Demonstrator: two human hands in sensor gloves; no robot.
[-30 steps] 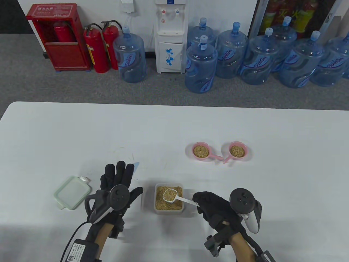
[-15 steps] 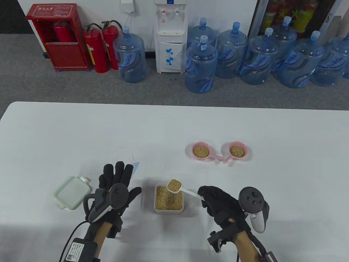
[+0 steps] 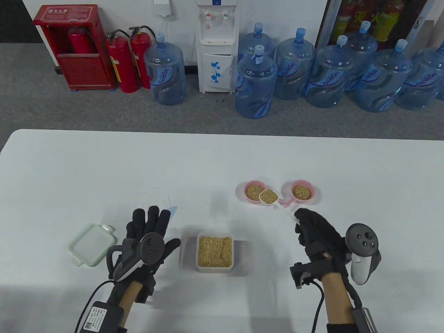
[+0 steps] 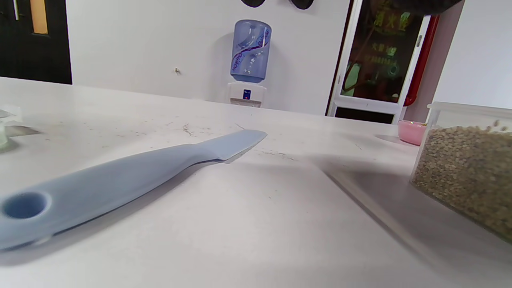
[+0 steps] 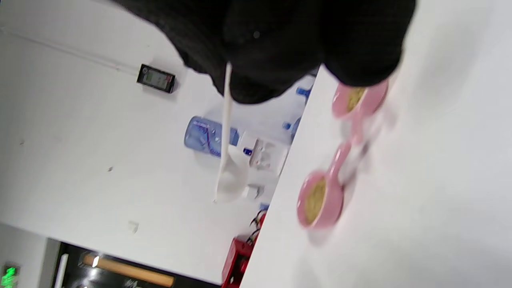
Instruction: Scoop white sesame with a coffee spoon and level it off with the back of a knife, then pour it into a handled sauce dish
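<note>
My right hand (image 3: 300,218) pinches the handle of a white coffee spoon (image 3: 268,196). Its bowl is heaped with sesame and hovers at the near right rim of the left pink handled dish (image 3: 250,184). A second pink dish (image 3: 302,183) sits to its right; both hold sesame. In the right wrist view the spoon (image 5: 226,160) hangs from my fingers (image 5: 256,60) above the dishes (image 5: 320,200). The clear sesame container (image 3: 214,251) stands between my hands. My left hand (image 3: 151,218) lies flat with straight fingers over the blue knife (image 3: 172,209), which rests on the table (image 4: 120,180).
A pale green lid (image 3: 91,244) lies left of my left hand. The white table's far edge (image 3: 222,133) has water bottles (image 3: 256,83) and fire extinguishers (image 3: 122,62) on the floor beyond it. The sesame container (image 4: 468,168) is close on the knife's right.
My right hand lifted the filled spoon out of the container and carried it away and to the right, up to the left pink dish. The left hand stayed over the knife.
</note>
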